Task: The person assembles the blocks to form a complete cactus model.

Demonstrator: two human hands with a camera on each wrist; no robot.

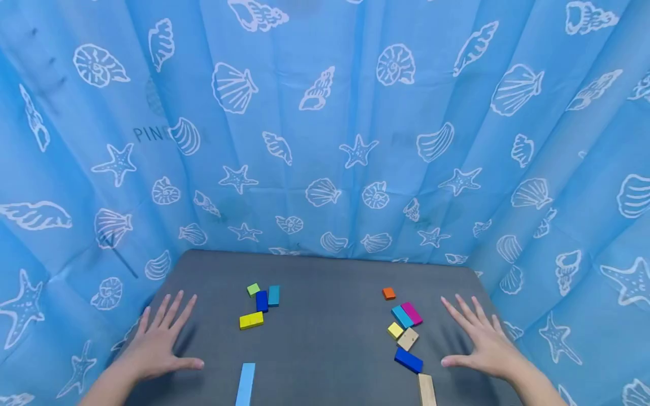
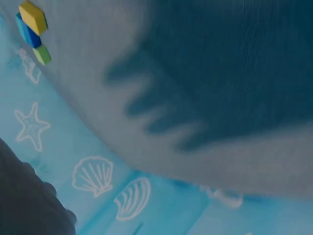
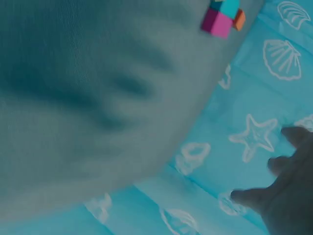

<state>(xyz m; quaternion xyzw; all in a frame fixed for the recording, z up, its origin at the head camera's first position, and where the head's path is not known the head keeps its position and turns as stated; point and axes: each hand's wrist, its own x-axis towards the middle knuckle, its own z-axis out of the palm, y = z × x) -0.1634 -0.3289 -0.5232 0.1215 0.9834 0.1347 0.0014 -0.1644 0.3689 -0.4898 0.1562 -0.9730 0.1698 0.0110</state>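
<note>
My left hand (image 1: 159, 344) hovers over the left side of the grey table with its fingers spread, holding nothing. Nearest to it are a yellow block (image 1: 251, 321), a dark blue block (image 1: 262, 301), a teal block (image 1: 273, 296), a small green block (image 1: 253, 290) and a long light blue block (image 1: 245, 384). On the right, my right hand (image 1: 479, 344) is likewise spread and holds nothing. Beside it lie a dark blue block (image 1: 408, 360), a wooden block (image 1: 408, 339), a small yellow cube (image 1: 395, 330), a light blue block (image 1: 402, 317) and a magenta block (image 1: 412, 313).
An orange block (image 1: 389, 293) sits toward the back right. A long wooden block (image 1: 427, 390) is cut off at the front edge of the head view. Behind and beside the grey table (image 1: 330, 338) hangs a blue curtain (image 1: 325, 141) with white shell prints.
</note>
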